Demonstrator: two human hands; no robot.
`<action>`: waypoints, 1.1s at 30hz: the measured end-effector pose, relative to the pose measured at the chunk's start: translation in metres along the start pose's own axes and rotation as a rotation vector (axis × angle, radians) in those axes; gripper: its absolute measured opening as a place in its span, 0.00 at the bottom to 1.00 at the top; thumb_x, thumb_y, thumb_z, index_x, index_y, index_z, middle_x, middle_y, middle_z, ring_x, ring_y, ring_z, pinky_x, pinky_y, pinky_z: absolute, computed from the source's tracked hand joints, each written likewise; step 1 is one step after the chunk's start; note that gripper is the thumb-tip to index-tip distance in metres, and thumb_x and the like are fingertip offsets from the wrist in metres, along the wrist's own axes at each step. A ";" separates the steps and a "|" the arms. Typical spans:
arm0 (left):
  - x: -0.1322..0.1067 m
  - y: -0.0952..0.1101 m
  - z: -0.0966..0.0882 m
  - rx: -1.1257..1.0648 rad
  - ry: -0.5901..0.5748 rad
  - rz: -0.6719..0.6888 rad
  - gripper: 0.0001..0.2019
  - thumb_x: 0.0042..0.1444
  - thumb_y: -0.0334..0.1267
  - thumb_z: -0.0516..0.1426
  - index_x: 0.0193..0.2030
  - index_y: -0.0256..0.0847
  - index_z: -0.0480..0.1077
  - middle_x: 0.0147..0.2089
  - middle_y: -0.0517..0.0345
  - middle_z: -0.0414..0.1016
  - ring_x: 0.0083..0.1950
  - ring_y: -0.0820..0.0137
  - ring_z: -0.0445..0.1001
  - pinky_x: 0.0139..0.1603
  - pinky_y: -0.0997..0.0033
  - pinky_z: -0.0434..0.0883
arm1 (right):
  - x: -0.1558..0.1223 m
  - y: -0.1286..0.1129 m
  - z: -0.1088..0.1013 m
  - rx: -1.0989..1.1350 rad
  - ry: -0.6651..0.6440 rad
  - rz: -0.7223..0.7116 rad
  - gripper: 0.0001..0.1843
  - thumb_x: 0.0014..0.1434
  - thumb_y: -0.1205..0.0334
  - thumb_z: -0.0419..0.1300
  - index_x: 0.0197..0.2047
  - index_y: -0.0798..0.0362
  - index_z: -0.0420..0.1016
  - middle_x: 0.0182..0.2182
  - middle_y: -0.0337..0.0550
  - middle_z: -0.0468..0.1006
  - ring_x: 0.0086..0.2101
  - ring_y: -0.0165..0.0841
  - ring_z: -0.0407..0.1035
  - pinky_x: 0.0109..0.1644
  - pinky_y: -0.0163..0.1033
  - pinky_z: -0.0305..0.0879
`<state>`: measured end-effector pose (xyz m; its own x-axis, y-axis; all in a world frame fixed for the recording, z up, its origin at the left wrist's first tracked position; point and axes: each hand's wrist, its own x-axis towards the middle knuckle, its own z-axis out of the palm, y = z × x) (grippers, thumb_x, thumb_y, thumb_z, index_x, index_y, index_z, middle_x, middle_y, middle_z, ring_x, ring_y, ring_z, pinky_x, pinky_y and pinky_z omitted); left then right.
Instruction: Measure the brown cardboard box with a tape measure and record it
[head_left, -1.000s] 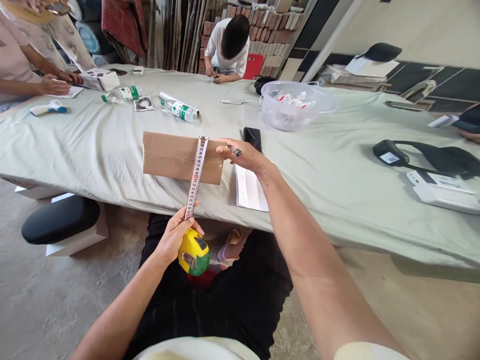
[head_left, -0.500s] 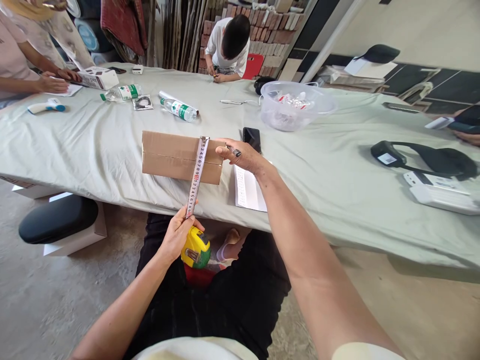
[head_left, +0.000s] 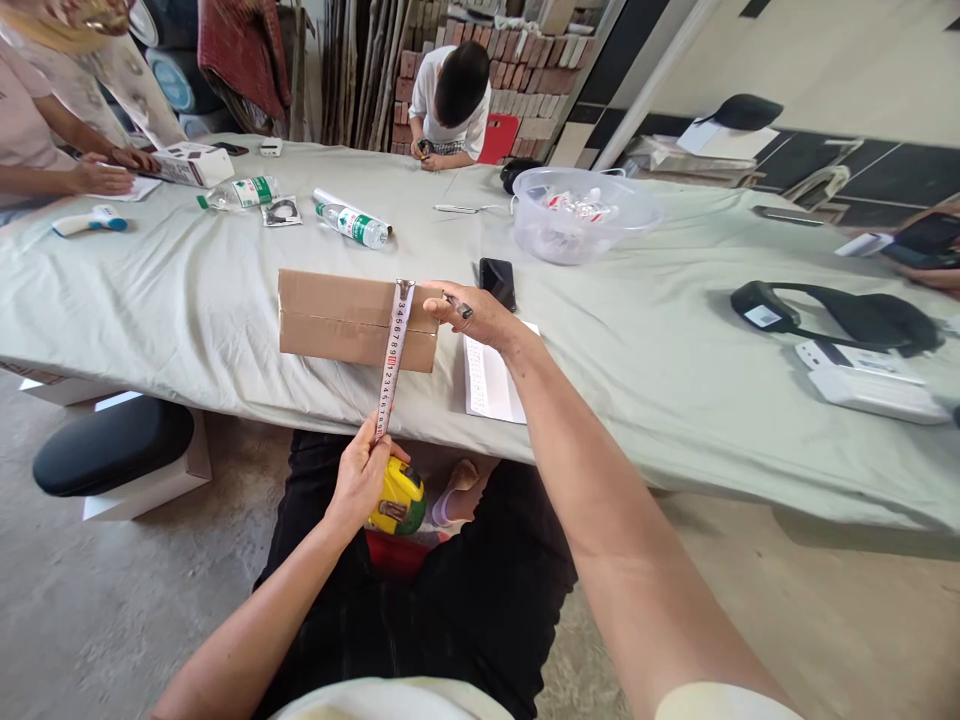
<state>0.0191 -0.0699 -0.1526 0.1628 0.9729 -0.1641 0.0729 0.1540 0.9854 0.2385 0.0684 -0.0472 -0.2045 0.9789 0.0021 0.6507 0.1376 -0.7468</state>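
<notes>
A closed brown cardboard box (head_left: 330, 315) lies on the cloth-covered table in front of me. Across its right part runs the white blade of a tape measure (head_left: 391, 365), its metal end hook at the box's far edge. My left hand (head_left: 362, 475) is closed on the blade near the yellow and green case, which hangs below the table edge. At the box's right end is my right hand (head_left: 476, 312), with a dark pen (head_left: 459, 306) held in it and its fingers partly hidden. Under the right wrist lies a sheet of paper (head_left: 491, 385) with printed marks.
Beyond the right hand lies a black phone (head_left: 497, 282). A clear plastic basin (head_left: 577, 240) holds wrapped items. Two water bottles (head_left: 352, 223) lie farther back. A black headset (head_left: 840, 315) rests at right. Other people (head_left: 450, 100) are at the table's far side and left.
The view has shifted slightly, moving the table things a little left and the box slightly lower. Both hands keep nearly the same hold; the tape still lies across the box.
</notes>
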 end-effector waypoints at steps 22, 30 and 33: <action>0.004 -0.001 0.001 0.037 0.005 0.044 0.24 0.61 0.42 0.51 0.63 0.38 0.65 0.28 0.59 0.77 0.31 0.70 0.71 0.36 0.73 0.66 | 0.001 0.002 0.001 0.010 -0.001 -0.013 0.37 0.59 0.35 0.53 0.64 0.48 0.65 0.48 0.49 0.78 0.44 0.41 0.74 0.48 0.45 0.70; 0.002 0.035 -0.076 0.248 -0.420 -0.002 0.26 0.61 0.47 0.52 0.64 0.39 0.65 0.31 0.57 0.75 0.31 0.70 0.71 0.33 0.73 0.67 | 0.009 0.002 -0.005 0.091 -0.050 0.034 0.30 0.61 0.36 0.51 0.57 0.47 0.70 0.49 0.45 0.77 0.41 0.34 0.72 0.36 0.33 0.68; 0.015 0.057 -0.122 0.607 -0.649 -0.070 0.25 0.61 0.47 0.51 0.62 0.41 0.68 0.33 0.57 0.77 0.28 0.71 0.70 0.29 0.74 0.66 | 0.011 0.001 -0.007 0.118 -0.056 0.057 0.32 0.59 0.33 0.51 0.54 0.48 0.71 0.50 0.46 0.76 0.42 0.34 0.72 0.35 0.31 0.67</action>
<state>-0.0947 -0.0256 -0.0936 0.6500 0.6474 -0.3980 0.5825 -0.0881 0.8080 0.2420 0.0807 -0.0435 -0.2126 0.9741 -0.0769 0.5724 0.0604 -0.8177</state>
